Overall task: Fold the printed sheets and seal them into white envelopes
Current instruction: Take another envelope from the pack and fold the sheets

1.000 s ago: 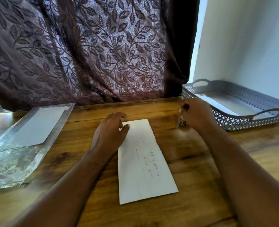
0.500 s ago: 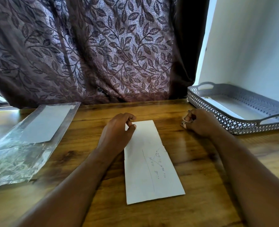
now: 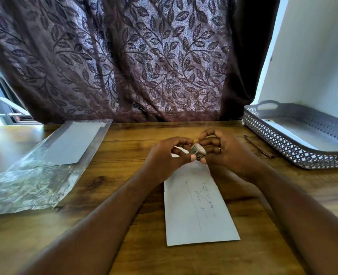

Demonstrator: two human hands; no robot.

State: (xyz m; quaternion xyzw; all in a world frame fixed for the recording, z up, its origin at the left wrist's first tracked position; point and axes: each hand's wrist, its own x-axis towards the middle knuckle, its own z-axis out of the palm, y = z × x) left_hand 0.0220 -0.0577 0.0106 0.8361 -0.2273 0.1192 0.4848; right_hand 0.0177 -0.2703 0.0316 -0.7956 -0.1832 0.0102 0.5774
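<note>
Both our left hand (image 3: 165, 155) and right hand (image 3: 230, 153) pinch a small pale roll (image 3: 197, 150); the white paper envelope (image 3: 197, 211) below our fingers (image 3: 192, 157) looks flimsy, best edge-gripped.

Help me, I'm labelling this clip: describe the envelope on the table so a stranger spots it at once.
On the table before the curtain, look between the plastic pack and the grey tray. The envelope lies flat there, its far end below the left hand and right hand, which hold a small roll. It alone bears faint handwriting.
</note>
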